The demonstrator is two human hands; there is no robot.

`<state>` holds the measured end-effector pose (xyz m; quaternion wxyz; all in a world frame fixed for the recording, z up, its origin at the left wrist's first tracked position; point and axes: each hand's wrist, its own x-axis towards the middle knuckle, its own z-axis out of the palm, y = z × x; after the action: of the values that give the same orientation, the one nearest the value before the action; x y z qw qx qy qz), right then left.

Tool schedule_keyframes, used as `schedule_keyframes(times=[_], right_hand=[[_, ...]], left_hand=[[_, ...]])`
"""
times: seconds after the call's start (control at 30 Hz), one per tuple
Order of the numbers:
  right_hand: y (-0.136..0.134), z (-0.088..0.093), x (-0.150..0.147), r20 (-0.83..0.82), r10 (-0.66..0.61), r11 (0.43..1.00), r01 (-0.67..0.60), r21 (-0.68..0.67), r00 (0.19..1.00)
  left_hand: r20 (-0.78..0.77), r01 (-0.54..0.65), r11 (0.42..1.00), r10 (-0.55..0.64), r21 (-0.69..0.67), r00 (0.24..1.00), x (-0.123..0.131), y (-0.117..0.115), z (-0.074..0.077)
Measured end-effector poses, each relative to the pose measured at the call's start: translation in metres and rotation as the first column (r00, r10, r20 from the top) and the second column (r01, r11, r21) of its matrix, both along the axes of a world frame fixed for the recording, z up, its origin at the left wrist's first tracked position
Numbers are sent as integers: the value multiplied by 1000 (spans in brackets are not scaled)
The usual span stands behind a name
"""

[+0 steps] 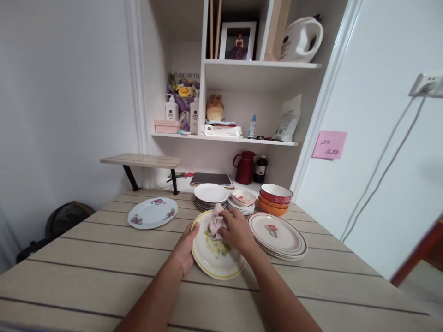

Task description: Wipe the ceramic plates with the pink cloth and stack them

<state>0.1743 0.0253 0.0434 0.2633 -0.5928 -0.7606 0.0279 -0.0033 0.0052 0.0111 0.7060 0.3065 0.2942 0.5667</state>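
A yellow-rimmed plate (218, 265) with a green leafy print is tilted up above the wooden table. Its left edge is gripped by my left hand (185, 249), thumb on the face and the other fingers behind. My right hand (238, 230) is closed on a crumpled pale pink cloth (217, 222), which presses against the upper part of the plate's face. Just right of my right hand lies a stack of red-rimmed oval plates (289, 235). To the left, an oval plate with pink flowers (152, 213) rests flat on the table.
Behind the held plate stand a stack of white plates (211, 192), small square dishes (244, 197) and stacked red and orange bowls (276, 198). A red jug (245, 167) and a dark bottle (260, 169) stand farther back. A small raised shelf (141, 160) is at back left.
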Motion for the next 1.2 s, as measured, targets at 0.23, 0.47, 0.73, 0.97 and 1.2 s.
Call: schedule_keyframes(times=[0.23,0.47,0.73,0.97,1.2], right_hand=[[-30,8,27,184,196,924,-119,-363,963],[-31,5,-23,47,253,945,-237,-224,966],[-4,9,-19,-25,-85,992,83,-98,996],[-18,10,16,216,-105,962,154,-227,971],[-42,7,-9,122,330,905,-276,-325,936]], left_hand=[[-8,-44,999,44,-27,999,-2,-3,3],[18,-38,999,38,-13,999,-4,-3,6],[-5,-38,999,38,-28,999,-1,-4,5],[-12,-110,993,110,-31,994,-6,0,0],[56,-120,993,121,-19,991,-10,4,-3]])
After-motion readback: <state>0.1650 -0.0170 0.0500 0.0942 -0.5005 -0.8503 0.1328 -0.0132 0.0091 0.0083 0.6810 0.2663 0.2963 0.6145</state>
